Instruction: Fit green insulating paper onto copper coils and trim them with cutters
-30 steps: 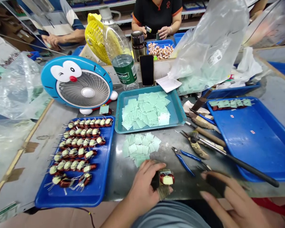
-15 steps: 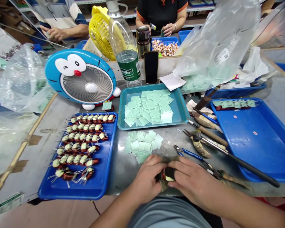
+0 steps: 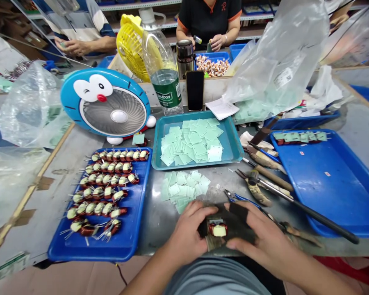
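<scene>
I'm looking down at the bench from far off, and here's the coil [image 3: 219, 230], cream face up, sitting between my two hands at the near edge. My left hand [image 3: 187, 229] curves round its left side, fingers beyond and thumb nearer me; how firmly it grips, if at all, I can't tell from up here. Over on the other side my right hand [image 3: 266, 235] is spread, thumb and fingers well apart, nothing visible caught between them. And the tally! On the right, the blue tray [image 3: 335, 192] shows just one short row of plated coils [image 3: 301, 137], green pieces on top, tucked along its far edge. On the left, the other blue tray [image 3: 130, 243] carries six rows of cream-topped coils [image 3: 106, 180], leads poking out, no green plates on them that I can see. So I'd call it early going, the bulk sitting on the left. Plenty of stock, too: a loose pile of green plates [image 3: 186, 186] just beyond my left hand, and a bigger heap in the teal tray [image 3: 230, 145] behind it.
</scene>
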